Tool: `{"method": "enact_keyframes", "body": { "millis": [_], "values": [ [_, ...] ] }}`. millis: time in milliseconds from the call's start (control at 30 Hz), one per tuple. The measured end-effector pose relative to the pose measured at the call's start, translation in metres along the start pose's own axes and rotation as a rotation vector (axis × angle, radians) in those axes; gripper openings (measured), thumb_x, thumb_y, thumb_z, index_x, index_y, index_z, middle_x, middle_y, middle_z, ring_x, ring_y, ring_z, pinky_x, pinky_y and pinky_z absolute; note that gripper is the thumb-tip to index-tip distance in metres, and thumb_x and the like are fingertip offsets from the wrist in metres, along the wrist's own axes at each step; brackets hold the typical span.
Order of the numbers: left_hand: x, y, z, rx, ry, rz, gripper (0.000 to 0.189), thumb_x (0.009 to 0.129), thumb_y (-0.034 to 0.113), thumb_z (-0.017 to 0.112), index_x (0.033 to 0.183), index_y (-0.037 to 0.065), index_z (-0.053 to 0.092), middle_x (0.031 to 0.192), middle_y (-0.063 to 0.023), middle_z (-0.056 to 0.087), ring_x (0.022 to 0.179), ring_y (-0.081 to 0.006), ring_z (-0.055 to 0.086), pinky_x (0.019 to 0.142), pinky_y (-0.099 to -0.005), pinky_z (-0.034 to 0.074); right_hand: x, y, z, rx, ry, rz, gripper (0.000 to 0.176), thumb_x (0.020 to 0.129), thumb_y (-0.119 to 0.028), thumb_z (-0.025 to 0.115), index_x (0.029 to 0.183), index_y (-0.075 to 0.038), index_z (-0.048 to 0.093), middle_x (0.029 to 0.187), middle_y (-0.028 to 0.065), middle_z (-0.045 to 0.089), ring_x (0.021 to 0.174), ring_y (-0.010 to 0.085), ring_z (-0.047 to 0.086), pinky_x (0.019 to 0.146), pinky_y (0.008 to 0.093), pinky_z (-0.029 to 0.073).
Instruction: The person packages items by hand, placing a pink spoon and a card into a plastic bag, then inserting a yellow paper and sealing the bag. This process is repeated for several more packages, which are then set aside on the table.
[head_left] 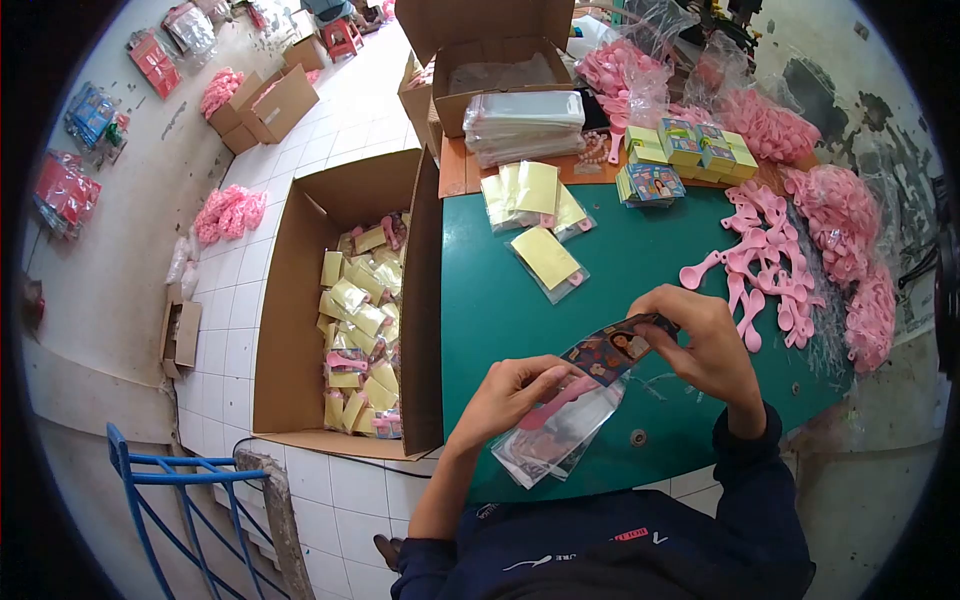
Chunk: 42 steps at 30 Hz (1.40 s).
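Note:
My right hand (705, 345) pinches the upper end of a dark printed card (608, 352), which is held at a slant over the green table (480, 290). My left hand (510, 395) is closed at the card's lower end, with its thumb along a pink spoon (556, 404). Under the spoon lie clear plastic bags (560, 440), close to the table's front edge. The fingertips of my left hand are partly hidden. Beyond my hands is a packed bag with a yellow card (546, 259).
A cardboard box (275, 380) full of packed bags stands left of the table. Loose pink spoons (765, 260) are piled at the right. Behind are printed card stacks (680, 145) and a stack of clear bags (525, 125). A blue metal frame (190, 478) stands lower left.

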<state>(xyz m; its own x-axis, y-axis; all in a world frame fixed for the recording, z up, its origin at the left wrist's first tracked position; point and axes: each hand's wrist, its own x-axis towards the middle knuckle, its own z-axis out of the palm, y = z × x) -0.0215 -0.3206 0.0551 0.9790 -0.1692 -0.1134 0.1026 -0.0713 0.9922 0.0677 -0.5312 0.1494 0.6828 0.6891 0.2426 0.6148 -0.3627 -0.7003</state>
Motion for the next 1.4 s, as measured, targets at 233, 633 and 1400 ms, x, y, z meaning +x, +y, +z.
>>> {"method": "enact_keyframes", "body": {
  "millis": [233,633,1400],
  "values": [
    [-0.001,0.009,-0.002,0.114,-0.019,-0.063,0.028,0.092,0.025,0.052,0.093,0.001,0.066,0.067,-0.0081,0.06,0.058,-0.0102,0.047,0.057,-0.0261,0.043,-0.008,0.008,0.009,0.048,-0.013,-0.013,0.015,0.079,0.003,0.059,0.094,0.001,0.057,0.082,0.0135,0.06,0.068,0.0233,0.061,0.06,0.0288,0.048],
    [0.009,0.005,0.012,0.13,-0.093,-0.026,0.026,0.092,0.024,0.053,0.093,0.001,0.064,0.062,-0.0076,0.055,0.055,-0.0132,0.043,0.056,-0.028,0.043,-0.014,0.014,0.015,-0.034,-0.297,0.078,0.014,0.081,-0.008,0.061,0.091,0.001,0.056,0.089,0.016,0.059,0.077,0.0334,0.06,0.066,0.0374,0.048],
    [-0.011,-0.007,-0.002,-0.22,0.023,-0.014,0.062,0.082,0.006,0.067,0.136,0.008,0.035,0.077,-0.0004,0.063,0.072,-0.0037,0.057,0.067,-0.019,0.045,-0.028,0.061,0.041,0.604,-0.179,0.416,0.014,0.075,-0.008,0.072,0.082,0.0,0.062,0.07,0.0008,0.059,0.063,0.0069,0.051,0.056,0.0219,0.039]
  ]
}}
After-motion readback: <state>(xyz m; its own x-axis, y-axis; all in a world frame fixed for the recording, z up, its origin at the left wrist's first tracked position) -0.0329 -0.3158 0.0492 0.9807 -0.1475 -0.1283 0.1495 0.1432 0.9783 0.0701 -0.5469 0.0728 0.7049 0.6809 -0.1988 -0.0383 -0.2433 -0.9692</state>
